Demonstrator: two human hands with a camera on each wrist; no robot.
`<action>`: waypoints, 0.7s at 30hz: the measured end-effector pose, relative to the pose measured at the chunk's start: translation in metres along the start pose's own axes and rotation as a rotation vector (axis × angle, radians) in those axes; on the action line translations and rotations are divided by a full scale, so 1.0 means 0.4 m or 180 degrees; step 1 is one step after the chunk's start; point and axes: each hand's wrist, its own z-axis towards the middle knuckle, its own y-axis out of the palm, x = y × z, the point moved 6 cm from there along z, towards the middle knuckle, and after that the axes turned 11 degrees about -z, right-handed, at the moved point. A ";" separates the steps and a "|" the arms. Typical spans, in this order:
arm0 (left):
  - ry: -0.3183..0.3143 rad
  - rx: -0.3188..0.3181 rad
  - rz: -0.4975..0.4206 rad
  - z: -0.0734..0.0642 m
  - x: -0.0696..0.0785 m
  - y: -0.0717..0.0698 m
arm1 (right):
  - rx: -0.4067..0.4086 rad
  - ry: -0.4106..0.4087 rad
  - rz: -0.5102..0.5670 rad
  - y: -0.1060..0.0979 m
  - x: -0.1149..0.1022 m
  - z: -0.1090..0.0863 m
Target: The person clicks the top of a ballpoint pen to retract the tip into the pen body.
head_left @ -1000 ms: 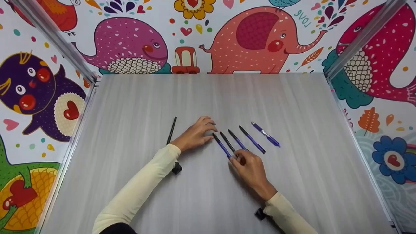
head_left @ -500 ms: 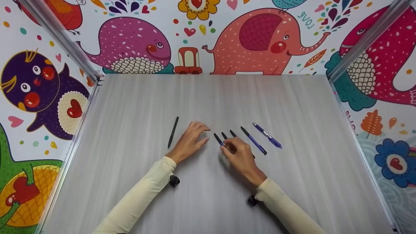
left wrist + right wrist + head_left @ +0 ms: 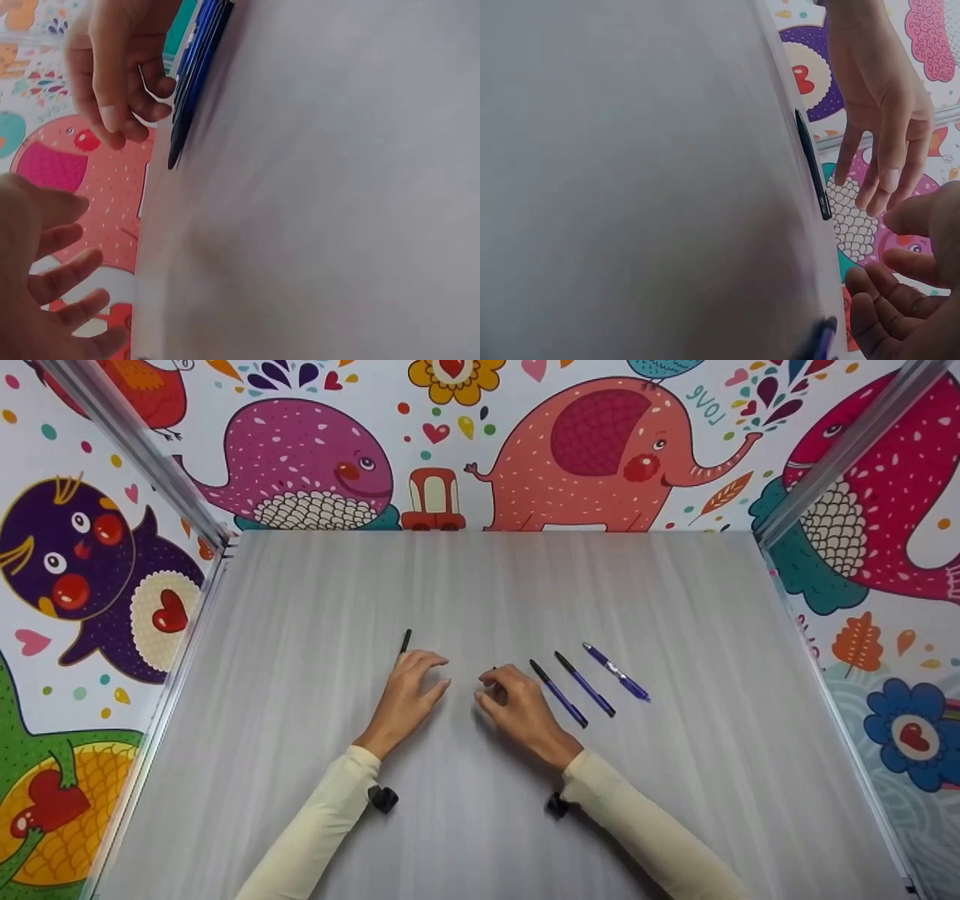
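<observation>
In the head view, my left hand [image 3: 405, 694] hovers with bent, spread fingers and holds nothing. Beyond its fingers the end of a black pen [image 3: 406, 640] shows; the right wrist view has the whole black pen [image 3: 812, 165] lying on the table. My right hand [image 3: 521, 709] has loosely curled fingers, thumb apart, and nothing between them in the right wrist view. It covers pens lying beneath it; a purple-and-black pen [image 3: 823, 339] shows partly there. To its right lie two blue pens with black ends, a nearer pen [image 3: 558, 694] and a farther pen [image 3: 585, 684].
A blue click pen [image 3: 616, 671] with a clear grip lies farthest right in the slanted row. The grey wood-grain table [image 3: 465, 825] is bounded by printed cartoon walls [image 3: 585, 450] and metal corner posts [image 3: 127, 450].
Both hands have moved left, the right hand passing over the row and now covering its leftmost pens. My left hand has come in front of the black pen. Pens still in view have kept their places.
</observation>
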 end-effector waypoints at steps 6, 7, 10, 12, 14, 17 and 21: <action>-0.0164 0.0240 -0.0034 -0.048 -0.019 -0.029 | -0.0075 -0.0031 0.0018 0.037 -0.022 0.032; -0.0177 0.0280 -0.0026 -0.056 -0.021 -0.033 | -0.0069 -0.0052 0.0027 0.042 -0.025 0.038; -0.0186 0.0395 -0.0024 -0.079 -0.020 -0.045 | -0.0074 -0.0085 0.0033 0.057 -0.032 0.056; -0.0183 0.0475 -0.0014 -0.093 -0.018 -0.054 | -0.0107 -0.0066 0.0033 0.068 -0.033 0.066; -0.0175 0.0556 0.0010 -0.105 -0.017 -0.061 | -0.0142 -0.0035 0.0014 0.078 -0.034 0.076; -0.0164 0.0675 0.0075 -0.122 -0.016 -0.071 | -0.0200 0.0026 0.0008 0.093 -0.032 0.091; -0.0201 0.0812 0.0163 -0.146 -0.022 -0.082 | -0.0208 0.0053 0.0045 0.111 -0.030 0.109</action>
